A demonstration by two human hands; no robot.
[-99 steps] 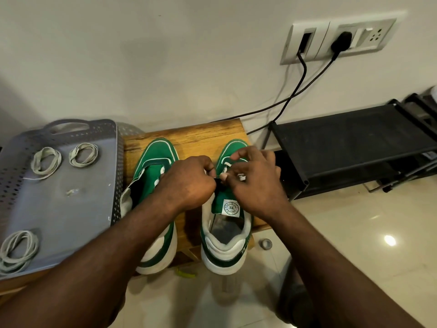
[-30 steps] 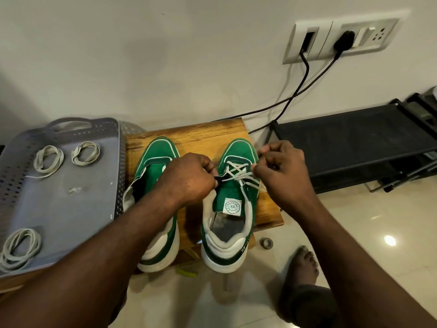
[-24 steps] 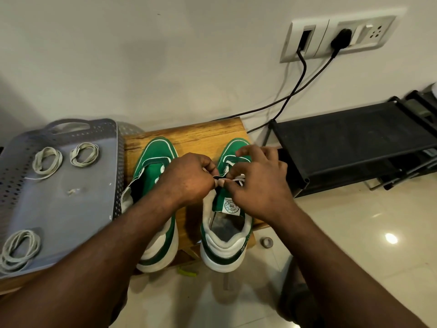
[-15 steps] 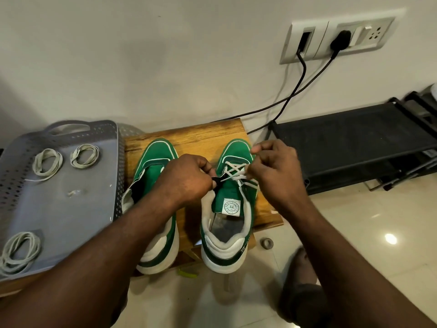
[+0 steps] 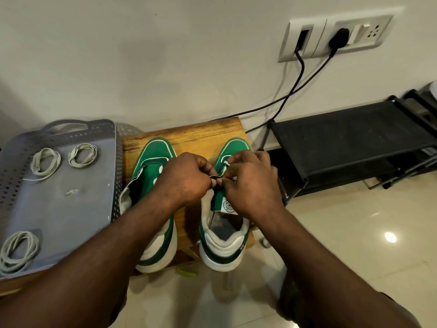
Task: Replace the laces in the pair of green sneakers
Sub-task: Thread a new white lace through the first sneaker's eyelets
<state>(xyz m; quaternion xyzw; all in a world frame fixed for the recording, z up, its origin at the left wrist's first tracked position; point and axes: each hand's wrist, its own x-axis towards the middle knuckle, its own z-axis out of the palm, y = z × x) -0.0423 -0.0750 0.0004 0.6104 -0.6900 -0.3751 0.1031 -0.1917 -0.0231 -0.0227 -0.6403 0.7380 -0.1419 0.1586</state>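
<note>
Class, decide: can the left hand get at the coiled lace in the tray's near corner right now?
Probably, once it lets go: the left hand pinches the right sneaker; the coiled lace lies uncovered nearby.

The left hand [image 5: 186, 181] and right hand [image 5: 250, 183] cover the right sneaker [image 5: 222, 235] over its eyelets, so how far it's threaded can't be told. Only a sliver of lace [image 5: 226, 163] shows, and the end their fingers [image 5: 236, 159] pinch is too small to make out. The tongue label [image 5: 227, 205] is half hidden, its print unreadable. The tray [image 5: 71, 209] runs off the left edge.
</note>
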